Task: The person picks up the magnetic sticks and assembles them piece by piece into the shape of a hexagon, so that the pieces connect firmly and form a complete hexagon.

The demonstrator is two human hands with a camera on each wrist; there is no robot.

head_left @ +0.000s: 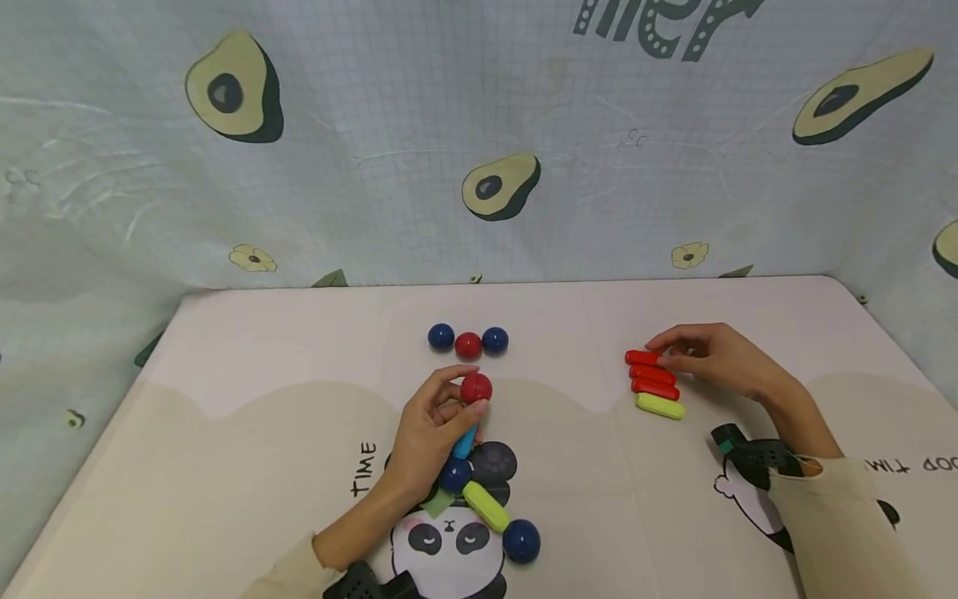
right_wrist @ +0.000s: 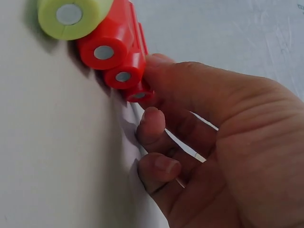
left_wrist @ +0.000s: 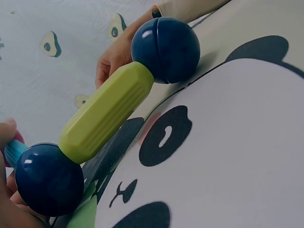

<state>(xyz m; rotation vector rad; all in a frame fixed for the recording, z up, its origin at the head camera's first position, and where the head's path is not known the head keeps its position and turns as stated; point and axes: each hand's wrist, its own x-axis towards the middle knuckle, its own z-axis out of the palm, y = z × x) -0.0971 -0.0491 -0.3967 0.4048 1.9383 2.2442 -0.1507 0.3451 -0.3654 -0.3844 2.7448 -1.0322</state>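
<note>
In the head view, my left hand pinches a red ball between thumb and fingers. From that ball runs a joined chain: a light-blue rod, a dark-blue ball, a yellow-green rod and another dark-blue ball. The left wrist view shows the ribbed yellow-green rod between the two dark-blue balls. Over on the right, my right hand pinches the farthest red rod of a row lying side by side. Silver discs cap the rod ends in the right wrist view.
Two more red rods and a yellow-green rod lie in that row. Farther back, two dark-blue balls flank a red ball. The tabletop carries printed pandas; an avocado-patterned sheet hangs behind.
</note>
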